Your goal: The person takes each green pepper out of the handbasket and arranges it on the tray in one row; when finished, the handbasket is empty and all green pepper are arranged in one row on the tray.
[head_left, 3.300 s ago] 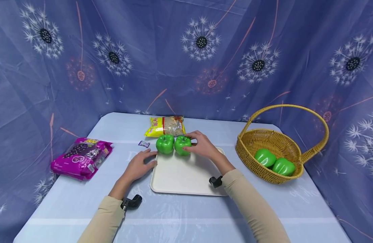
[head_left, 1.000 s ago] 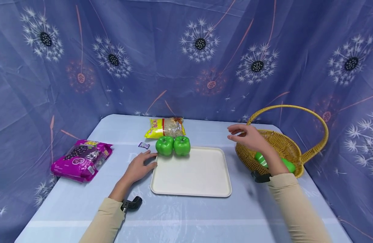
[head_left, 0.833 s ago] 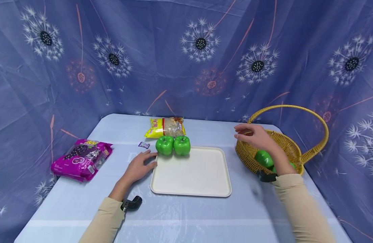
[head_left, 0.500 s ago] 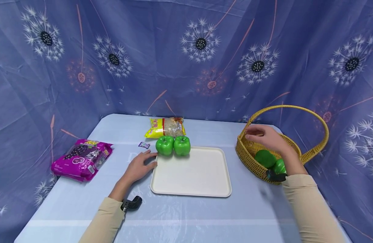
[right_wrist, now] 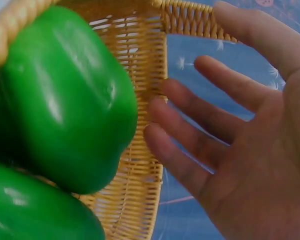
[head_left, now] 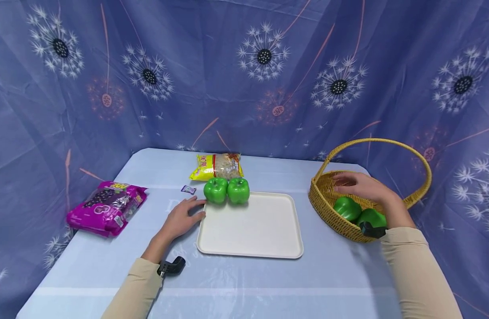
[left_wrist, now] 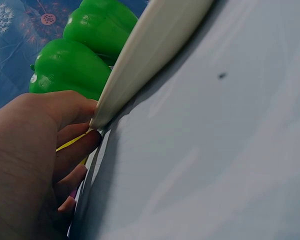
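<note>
fingers [right_wrist: 202, 109] of right hand [head_left: 364, 186], spread and empty, have moved to basket [head_left: 322, 212] near tabletop's [head_left: 228, 290] right edge, bringing its peppers [head_left: 347, 208] within reach; left hand [head_left: 182, 217], relaxed, touches tray's [head_left: 252, 230] left edge.

Curtain [head_left: 212, 102]: blue, creased, white dandelion print [head_left: 264, 56], spans 9 through 12 to 3 o'clock | Table [head_left: 236, 274]: pale-blue surface, rounded far corners at 10 and 2 o'clock | Light: diffuse, soft glare near 6 o'clock

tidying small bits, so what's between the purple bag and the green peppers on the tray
A small packet lies on the table between the purple bag and those peppers, as the head view shows; the left hand is just nearer the camera.
</note>
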Demonstrator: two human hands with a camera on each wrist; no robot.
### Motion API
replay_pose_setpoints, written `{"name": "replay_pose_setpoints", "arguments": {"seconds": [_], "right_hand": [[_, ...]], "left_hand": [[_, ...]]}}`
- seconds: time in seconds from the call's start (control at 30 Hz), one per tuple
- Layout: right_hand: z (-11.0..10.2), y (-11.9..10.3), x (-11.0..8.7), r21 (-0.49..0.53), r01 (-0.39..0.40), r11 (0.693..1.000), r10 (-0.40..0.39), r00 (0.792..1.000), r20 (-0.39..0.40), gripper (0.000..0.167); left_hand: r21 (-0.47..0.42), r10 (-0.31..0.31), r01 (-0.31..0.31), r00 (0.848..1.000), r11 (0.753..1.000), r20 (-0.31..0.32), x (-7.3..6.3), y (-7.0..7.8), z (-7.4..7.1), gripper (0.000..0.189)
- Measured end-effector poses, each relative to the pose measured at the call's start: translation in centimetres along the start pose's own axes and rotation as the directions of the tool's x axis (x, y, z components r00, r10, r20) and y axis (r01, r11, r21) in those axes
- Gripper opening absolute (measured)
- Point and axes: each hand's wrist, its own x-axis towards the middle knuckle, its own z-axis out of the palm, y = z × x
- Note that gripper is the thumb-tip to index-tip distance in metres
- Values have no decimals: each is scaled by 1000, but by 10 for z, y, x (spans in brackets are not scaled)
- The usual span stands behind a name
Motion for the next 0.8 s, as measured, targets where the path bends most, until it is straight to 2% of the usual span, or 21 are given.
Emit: {"name": "replay_pose_setpoints", "arguments": {"seconds": [0.13,0.43,0.63,0.8], "right_hand": [[-1,5,-4,15,-14,1000,13,998,54,63],[-1,30,-11,56,-4,998,-3,992,123,51],[-1,40,-13,61,-75,995,66,988,142,50],[0,46,-13,81,-137,987,120,976,184,54]], "left_hand": [[-7,1,-1,1000,1000,-3,0,0,-1,44],[-11,7,-7,1000,1000,2,3,-1,1,44],[-11,5,-5,1000,1000,5,3,0,0,45],[-10,1,-1,1000,1000,1,2,0,0,45]]}}
